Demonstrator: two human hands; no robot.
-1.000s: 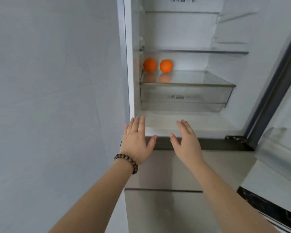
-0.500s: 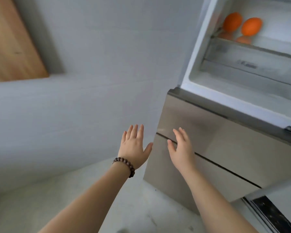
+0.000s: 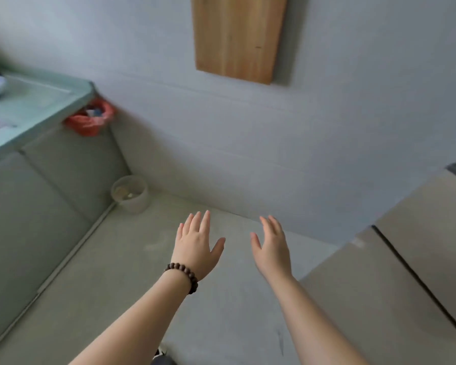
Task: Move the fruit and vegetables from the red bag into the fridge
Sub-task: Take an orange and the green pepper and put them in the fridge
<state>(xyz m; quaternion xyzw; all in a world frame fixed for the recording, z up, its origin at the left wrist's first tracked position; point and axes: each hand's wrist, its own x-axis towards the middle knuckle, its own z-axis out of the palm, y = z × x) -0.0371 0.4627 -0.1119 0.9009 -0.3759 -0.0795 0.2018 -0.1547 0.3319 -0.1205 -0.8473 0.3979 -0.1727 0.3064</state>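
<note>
Hanging at the far-left countertop [image 3: 34,106] corner, red bag [image 3: 90,121]; left hand [image 3: 195,246] and right hand [image 3: 273,248] empty, fingers spread, over floor. Bucket [image 3: 129,193] below bag, fridge drawers [image 3: 406,259] right.

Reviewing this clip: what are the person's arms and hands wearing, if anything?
Both forearms are bare, with no sleeves in view. The left hand has a bracelet of dark brown round beads on its wrist. The right hand and its wrist carry nothing: no watch, ring or glove shows.
</note>
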